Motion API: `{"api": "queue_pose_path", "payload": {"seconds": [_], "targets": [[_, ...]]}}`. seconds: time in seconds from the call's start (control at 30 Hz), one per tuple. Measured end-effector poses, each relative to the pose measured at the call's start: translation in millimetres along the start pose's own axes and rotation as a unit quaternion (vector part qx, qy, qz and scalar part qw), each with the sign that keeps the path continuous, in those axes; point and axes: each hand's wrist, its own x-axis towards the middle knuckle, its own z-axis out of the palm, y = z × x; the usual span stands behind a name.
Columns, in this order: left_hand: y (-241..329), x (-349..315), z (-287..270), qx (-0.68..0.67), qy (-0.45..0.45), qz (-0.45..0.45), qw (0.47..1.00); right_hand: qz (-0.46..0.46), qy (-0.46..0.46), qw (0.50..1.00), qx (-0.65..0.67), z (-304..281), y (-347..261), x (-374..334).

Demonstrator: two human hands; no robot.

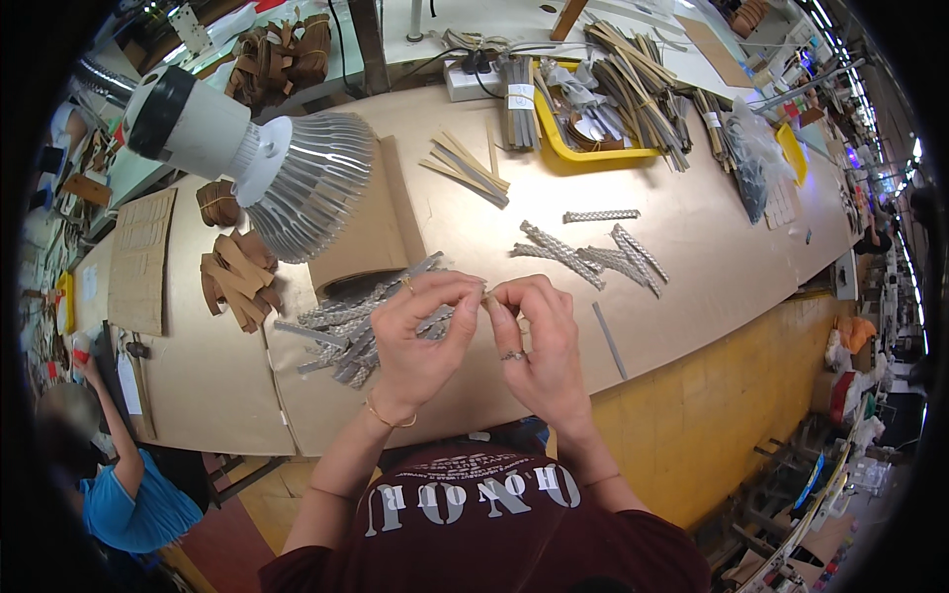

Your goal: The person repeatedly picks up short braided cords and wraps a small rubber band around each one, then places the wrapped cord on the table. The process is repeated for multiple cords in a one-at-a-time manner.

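Both hands meet above the strip pile [351,331]: left hand [420,331] and right hand [539,341] fingertips pinched together on one small strip piece [485,296].

Matt cardboard covers the table [692,247] (grey strips [341,331] look woven), lamp [297,183] ribbed metal.

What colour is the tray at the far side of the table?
Yellow; the tray, holding bundled strips, shows best in the head view.
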Motion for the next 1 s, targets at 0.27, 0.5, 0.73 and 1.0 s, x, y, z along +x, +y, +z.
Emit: {"api": "queue_pose_path", "payload": {"seconds": [0.27,0.5,0.73,1.0], "targets": [[-25.6,-5.8,-37.8,-0.167,0.13,-0.182,0.96,0.107,-0.003,0.994,-0.032,-25.7,56.1,-34.7],[-11.8,-26.6,-52.8,-0.1,0.234,-0.145,0.956,0.202,0.001,0.976,-0.081,-13.4,92.9,-69.7],[5.2,-44.4,-46.3,0.027,0.169,0.138,0.976,0.212,0.0,0.972,-0.099,-6.0,94.4,-74.5],[3.4,-64.7,-6.3,0.065,-0.097,0.267,0.956,0.237,0.073,0.965,-0.09,-19.1,81.7,-72.0]]}}
